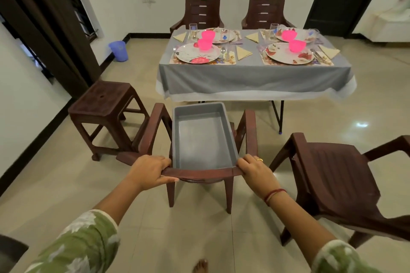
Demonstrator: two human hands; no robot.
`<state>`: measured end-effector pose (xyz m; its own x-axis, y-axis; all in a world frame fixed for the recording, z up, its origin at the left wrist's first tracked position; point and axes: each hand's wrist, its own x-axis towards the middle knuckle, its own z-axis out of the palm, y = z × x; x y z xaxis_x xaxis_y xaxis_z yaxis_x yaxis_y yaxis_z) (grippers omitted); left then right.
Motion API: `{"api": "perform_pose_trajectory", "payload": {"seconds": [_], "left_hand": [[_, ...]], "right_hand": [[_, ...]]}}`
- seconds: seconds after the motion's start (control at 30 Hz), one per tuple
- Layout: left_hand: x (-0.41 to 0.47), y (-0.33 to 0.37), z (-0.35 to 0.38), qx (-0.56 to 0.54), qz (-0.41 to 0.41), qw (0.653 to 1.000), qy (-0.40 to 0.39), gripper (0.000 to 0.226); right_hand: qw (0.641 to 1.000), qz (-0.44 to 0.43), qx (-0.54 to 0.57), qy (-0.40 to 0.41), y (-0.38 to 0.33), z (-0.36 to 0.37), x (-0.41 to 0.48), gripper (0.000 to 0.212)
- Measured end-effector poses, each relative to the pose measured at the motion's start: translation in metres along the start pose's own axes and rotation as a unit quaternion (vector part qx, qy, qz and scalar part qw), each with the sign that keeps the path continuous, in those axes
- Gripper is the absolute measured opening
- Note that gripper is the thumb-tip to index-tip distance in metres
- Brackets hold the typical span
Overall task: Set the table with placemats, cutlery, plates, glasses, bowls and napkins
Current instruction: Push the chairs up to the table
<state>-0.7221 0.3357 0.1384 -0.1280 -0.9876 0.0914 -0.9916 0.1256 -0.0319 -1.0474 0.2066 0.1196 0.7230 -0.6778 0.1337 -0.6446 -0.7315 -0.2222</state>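
DINING ROOM: A person in a green floral sleeve [88, 241] stands behind a brown plastic chair [199, 172], both grips clamped on its top rail. The left grip [150, 172] wraps the rail's left end, fingers over the top and thumb on the near side. The right grip [255, 173], wearing a ring [259, 159], curls over the right end. A grey tub [204, 139] sits on the chair's seat between the armrests.

Beyond the chair, the tabletop [247, 61], draped in a grey cloth [255, 80], carries four set places. Each floral placemat [229, 60] holds a patterned plate [195, 55] with a pink bowl [205, 44] on it. Folded yellow napkins [243, 53] lie beside the plates, a spoon [223, 51] rests just right of the near-left plate, and clear glasses [193, 29] stand at the far places.

Two matching chairs [203, 11] face the far edge. A brown stool [104, 113] stands left of the held chair, another chair [337, 175] to its right, and a blue bucket [118, 51] by the wall.
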Motion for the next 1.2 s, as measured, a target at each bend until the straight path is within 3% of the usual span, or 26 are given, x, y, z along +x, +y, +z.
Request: {"api": "perform_pose_trajectory", "payload": {"seconds": [0.1, 0.3, 0.5, 0.67, 0.73, 0.87, 1.2], "left_hand": [[0.037, -0.008, 0.005, 0.007, -0.002, 0.999, 0.035, 0.073], [0.088, -0.022, 0.007, -0.015, -0.016, 0.999, 0.029, 0.082], [0.105, -0.025, 0.009, -0.028, -0.019, 0.998, 0.053, 0.067], [0.106, -0.022, 0.011, -0.038, -0.044, 0.997, 0.053, 0.069], [0.105, -0.019, 0.010, -0.045, -0.049, 0.996, 0.058, 0.070], [0.103, -0.016, 0.009, -0.043, -0.052, 0.996, 0.058, 0.080], [0.099, -0.011, 0.018, -0.041, -0.030, 0.997, 0.055, 0.078]], "right_hand": [[1.000, 0.013, 0.014, -0.003, 0.024, -0.008, 0.033, 0.012], [0.999, 0.013, 0.016, -0.035, 0.056, -0.019, 0.081, 0.015], [0.998, 0.002, 0.002, -0.064, 0.070, -0.024, 0.101, 0.016], [0.993, -0.035, -0.088, -0.066, 0.064, -0.030, 0.100, 0.042], [0.991, -0.055, -0.118, -0.034, 0.054, -0.026, 0.100, 0.037], [0.993, -0.042, -0.097, -0.053, 0.042, -0.019, 0.103, 0.019], [0.996, -0.006, -0.066, -0.052, 0.040, -0.029, 0.097, 0.018]]}}
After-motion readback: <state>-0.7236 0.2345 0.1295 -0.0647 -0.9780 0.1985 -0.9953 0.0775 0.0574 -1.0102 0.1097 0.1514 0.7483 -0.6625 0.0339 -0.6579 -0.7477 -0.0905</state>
